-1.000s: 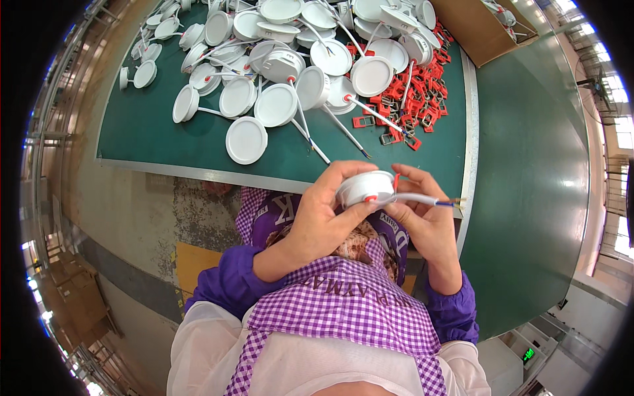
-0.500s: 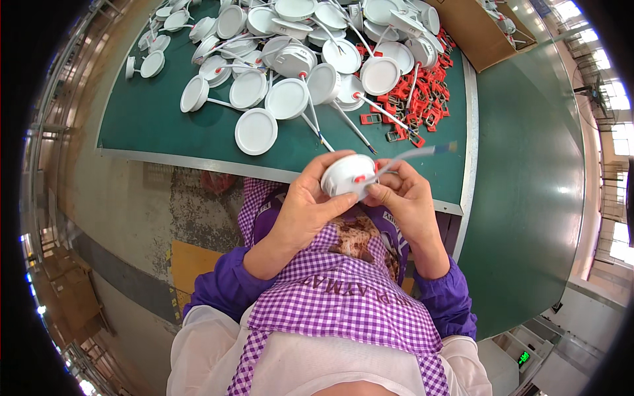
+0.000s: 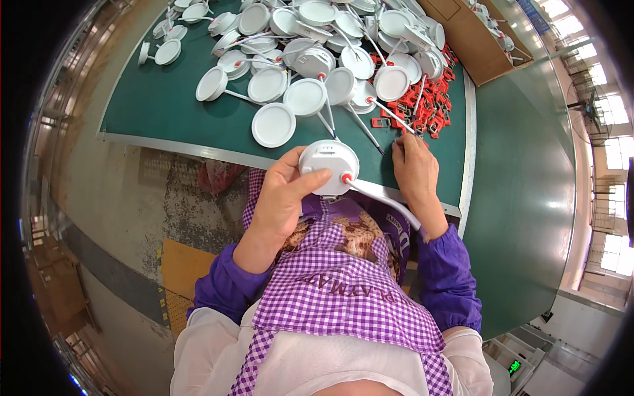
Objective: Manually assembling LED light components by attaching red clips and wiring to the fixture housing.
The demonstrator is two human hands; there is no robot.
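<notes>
The left hand (image 3: 274,198) pinches a white, corded downlight (image 3: 325,158) at the bench's (image 3: 165,119) near edge. The right hand (image 3: 416,168) curls its fingers just nearer than red clips (image 3: 430,109); its grip cannot be told. Green benchtop widens leftward before the far downlight pile (image 3: 305,97).

Left hand (image 3: 281,188): we hold it in a pinch near the middle, its fingers mostly hidden underneath.
Left thumb (image 3: 316,179): stretched toward the right, pressed along the top.
Left arm (image 3: 231,280): angles from near left toward the middle, bare at our wrist.
Right hand (image 3: 416,165): we have it farther out than our left, back upward, fingers bent; their grip is unclear.
Right arm (image 3: 449,280): extends toward the far side, leaning slightly left.
</notes>
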